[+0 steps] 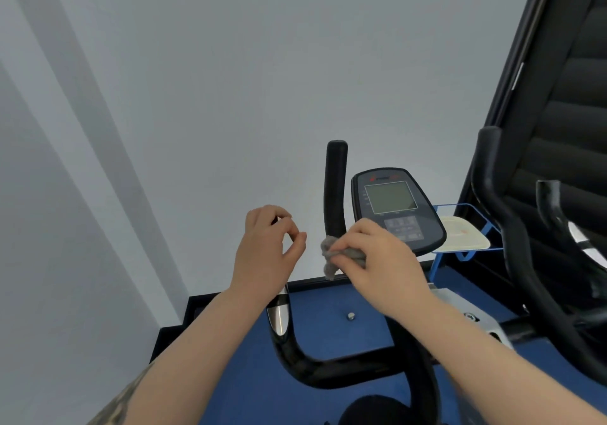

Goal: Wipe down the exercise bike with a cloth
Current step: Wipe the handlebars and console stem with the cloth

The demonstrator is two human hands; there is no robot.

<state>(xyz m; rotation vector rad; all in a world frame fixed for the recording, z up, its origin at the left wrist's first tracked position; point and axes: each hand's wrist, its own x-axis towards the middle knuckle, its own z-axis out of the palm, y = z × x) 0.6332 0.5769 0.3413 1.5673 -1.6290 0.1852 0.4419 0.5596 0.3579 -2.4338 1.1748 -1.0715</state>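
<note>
Starting at the left, a pale wall (98, 162) fills most of the view, with a patterned sleeve (121, 398) at the bottom edge. The left hand (266, 254) is raised in front of the exercise bike (328, 369), its fingers loosely curled, thumb and forefinger close together, holding nothing that can be seen. Below it the left handlebar (279, 319) shows a chrome section over blue floor (328, 300). Just to the right stands the black upright grip (335, 188). At its base the right hand (374, 260) clamps a bunched grey cloth (331, 257), fingers wrapped over the fabric, which is pressed against the foot of the grip, with a loose end hanging down. Behind that hand sits the bike's console (394, 208), its screen blank and grey, buttons beneath. Further right a blue wire tray (466, 211) carries a pale flat pad (463, 234). At the far right a second machine (558, 148), black with ribbed panels and curved bars, rises past the frame's edge.
</note>
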